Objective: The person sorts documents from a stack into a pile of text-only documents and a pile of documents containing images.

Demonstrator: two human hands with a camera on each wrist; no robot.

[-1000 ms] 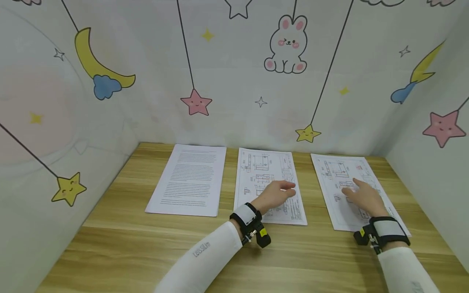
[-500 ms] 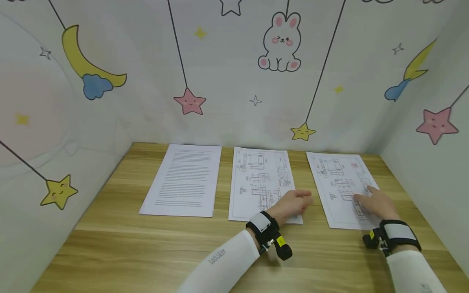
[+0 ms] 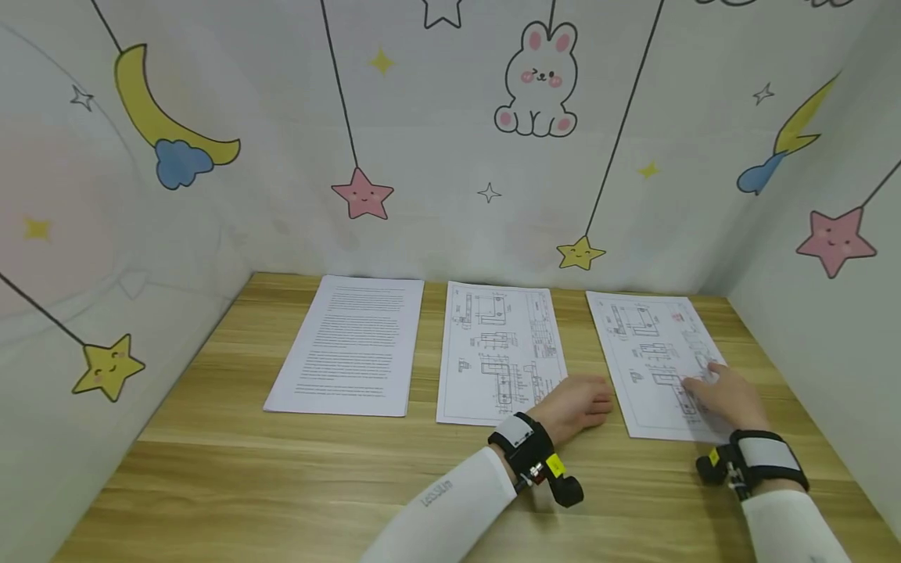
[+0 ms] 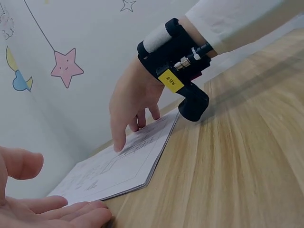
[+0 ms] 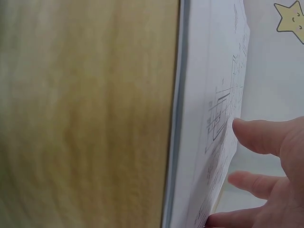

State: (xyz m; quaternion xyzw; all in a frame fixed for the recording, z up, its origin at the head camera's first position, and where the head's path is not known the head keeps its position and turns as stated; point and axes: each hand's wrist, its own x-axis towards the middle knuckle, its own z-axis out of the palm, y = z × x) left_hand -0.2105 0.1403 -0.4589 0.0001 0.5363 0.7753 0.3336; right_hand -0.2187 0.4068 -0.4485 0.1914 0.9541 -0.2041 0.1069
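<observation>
In the head view, your drawing stack lies at two o'clock from your left grip, whose fingers are loose and hold nothing. Your right grip is spread over its four o'clock side. Touch softly, so it stays neat.

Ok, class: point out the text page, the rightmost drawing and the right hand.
Text page (image 3: pixel 345 348), head view, sheet's centre.
Rightmost drawing (image 3: pixel 656 361), head view, sheet's middle.
Right hand (image 3: pixel 730 396), head view, back of hand.
</observation>
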